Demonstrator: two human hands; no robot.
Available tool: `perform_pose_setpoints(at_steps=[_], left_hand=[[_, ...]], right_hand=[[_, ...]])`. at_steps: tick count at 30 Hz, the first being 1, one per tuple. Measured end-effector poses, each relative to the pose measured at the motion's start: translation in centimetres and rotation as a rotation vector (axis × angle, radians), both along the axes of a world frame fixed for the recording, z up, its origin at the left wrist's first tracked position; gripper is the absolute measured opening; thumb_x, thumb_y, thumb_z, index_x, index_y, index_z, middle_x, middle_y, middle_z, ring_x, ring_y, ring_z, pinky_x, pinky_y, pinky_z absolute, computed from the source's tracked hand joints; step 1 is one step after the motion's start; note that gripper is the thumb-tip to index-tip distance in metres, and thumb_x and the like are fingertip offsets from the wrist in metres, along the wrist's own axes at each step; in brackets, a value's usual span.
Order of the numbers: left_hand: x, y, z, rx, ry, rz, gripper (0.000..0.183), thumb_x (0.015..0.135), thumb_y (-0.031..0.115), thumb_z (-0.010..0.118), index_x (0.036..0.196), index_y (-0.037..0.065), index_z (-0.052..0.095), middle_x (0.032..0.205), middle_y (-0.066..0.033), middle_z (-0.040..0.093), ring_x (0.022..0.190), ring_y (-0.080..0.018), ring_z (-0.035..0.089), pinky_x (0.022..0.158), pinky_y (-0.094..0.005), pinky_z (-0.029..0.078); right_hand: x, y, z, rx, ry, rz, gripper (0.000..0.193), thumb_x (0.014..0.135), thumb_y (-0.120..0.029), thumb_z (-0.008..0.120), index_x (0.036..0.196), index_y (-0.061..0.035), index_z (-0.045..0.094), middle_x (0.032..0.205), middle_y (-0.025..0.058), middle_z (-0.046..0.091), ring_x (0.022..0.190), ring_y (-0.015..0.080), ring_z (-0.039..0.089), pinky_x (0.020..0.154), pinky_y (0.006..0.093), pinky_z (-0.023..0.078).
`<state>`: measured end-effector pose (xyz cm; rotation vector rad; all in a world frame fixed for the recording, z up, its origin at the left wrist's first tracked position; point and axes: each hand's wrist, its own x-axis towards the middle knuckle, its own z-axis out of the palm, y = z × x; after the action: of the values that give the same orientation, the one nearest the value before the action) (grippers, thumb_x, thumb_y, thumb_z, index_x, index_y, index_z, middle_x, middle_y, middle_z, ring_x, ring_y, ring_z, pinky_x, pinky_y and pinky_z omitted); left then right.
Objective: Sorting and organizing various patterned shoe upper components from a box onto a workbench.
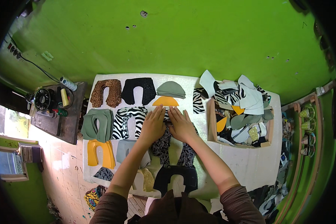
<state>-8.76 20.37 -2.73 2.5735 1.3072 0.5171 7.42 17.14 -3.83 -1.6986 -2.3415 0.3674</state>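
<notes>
First: How do your hands lie?
Second: Your left hand point(154, 125) and right hand point(181, 126) lie palms down, side by side, fingers extended, the right's slightly spread.

First: What is under them?
Second: A black-and-white piece point(167, 115), partly hidden between your hands on the white table point(246, 164). Whether your fingers press it, I cannot tell. Your fingertips sit just beside a yellow half-round piece point(165, 101).

First: Around you?
Second: Arch-shaped stacks leftward; a cardboard box point(212, 123) of scraps rightward.

black-and-white piece point(167, 115): mostly covered by fingers point(155, 114), shape unclear | brown sleeves point(110, 207): cut off by lower edge
</notes>
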Motion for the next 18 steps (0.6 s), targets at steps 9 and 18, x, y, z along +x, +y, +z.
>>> perform_pose_setpoints(at_steps=[9,18], left_hand=[[0.2,-1.8,-3.0,0.032,0.131,0.075,0.050,0.080,0.020,0.048,0.126,-0.001,0.044,0.135,-0.0159,0.040,0.123,-0.0252,0.041,0.102,-0.0398,0.031],[1.2,-2.7,-1.7,0.076,0.182,0.126,0.046,0.080,0.023,0.053,0.121,0.003,0.049,0.135,-0.0167,0.039,0.123,-0.0286,0.040,0.100,-0.0452,0.032]], right_hand=[[-1.1,-0.8,-1.9,0.059,-0.039,-0.044,0.055,0.084,-0.025,0.045,0.134,-0.0057,0.034,0.143,0.0071,0.029,0.132,0.0194,0.028,0.108,0.0506,0.012],[-0.8,-1.5,-0.9,0.191,0.107,-0.069,0.041,0.083,-0.015,0.047,0.123,-0.0044,0.049,0.134,0.0115,0.042,0.129,0.0266,0.033,0.106,0.0530,0.016]])
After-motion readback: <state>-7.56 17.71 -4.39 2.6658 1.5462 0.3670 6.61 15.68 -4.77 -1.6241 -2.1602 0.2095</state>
